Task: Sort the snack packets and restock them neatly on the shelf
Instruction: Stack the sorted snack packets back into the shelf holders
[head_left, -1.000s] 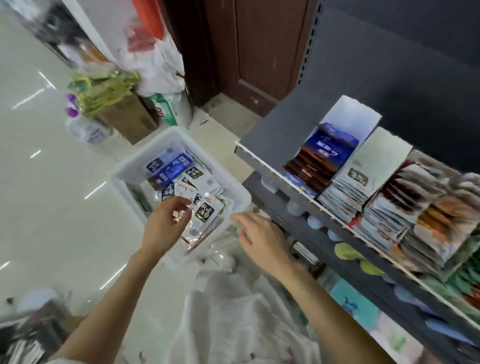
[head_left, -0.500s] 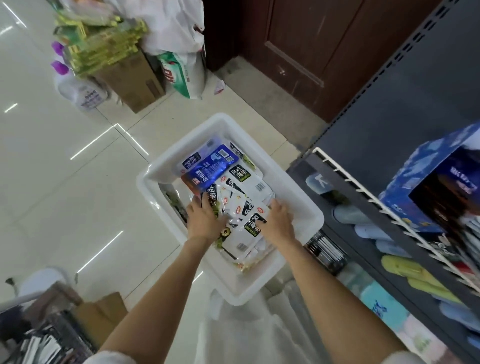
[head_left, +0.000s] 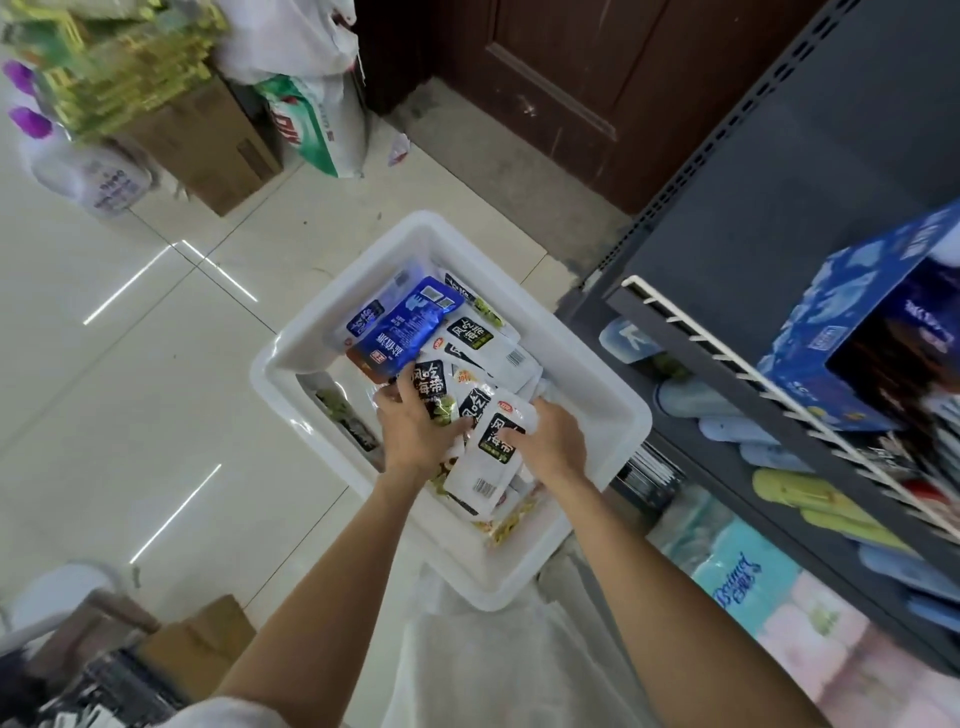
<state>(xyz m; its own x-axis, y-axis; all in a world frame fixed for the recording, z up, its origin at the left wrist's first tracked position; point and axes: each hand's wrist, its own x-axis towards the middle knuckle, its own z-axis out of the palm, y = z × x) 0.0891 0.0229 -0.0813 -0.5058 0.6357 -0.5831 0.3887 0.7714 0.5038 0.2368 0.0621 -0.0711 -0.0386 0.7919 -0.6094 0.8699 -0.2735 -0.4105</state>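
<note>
— Since half a second ago, what has moved?

— Both hands have sunk a little deeper among the packets, and a white packet (head_left: 491, 449) now stands up between them, its barcode end toward the wearer.

— How are the fingers set?

— On the left hand (head_left: 418, 434), the fingers (head_left: 402, 384) are curled down over a white packet with a black label (head_left: 430, 387), pressing on the heap; whether they truly pinch it I cannot tell. On the right hand (head_left: 550, 441), the fingers curl round the far edge of the upright white packet, thumb side against it, so that hand has hold of it.

— And the rest of the snacks?

— They lie jumbled in a white plastic bin (head_left: 597, 384) on the tiled floor (head_left: 130, 364). A blue packet (head_left: 402, 327) sits on top at the far end, just beyond the left fingertips, with more white packets beside it to the right.

— Where is the shelf?

— Just to the right of the bin, dark grey with a white wire front rail (head_left: 727, 358). A blue display carton (head_left: 857, 317) stands on its top tier, blurred. Across the floor, a cardboard box (head_left: 208, 140) rests near a brown door (head_left: 597, 78).
</note>
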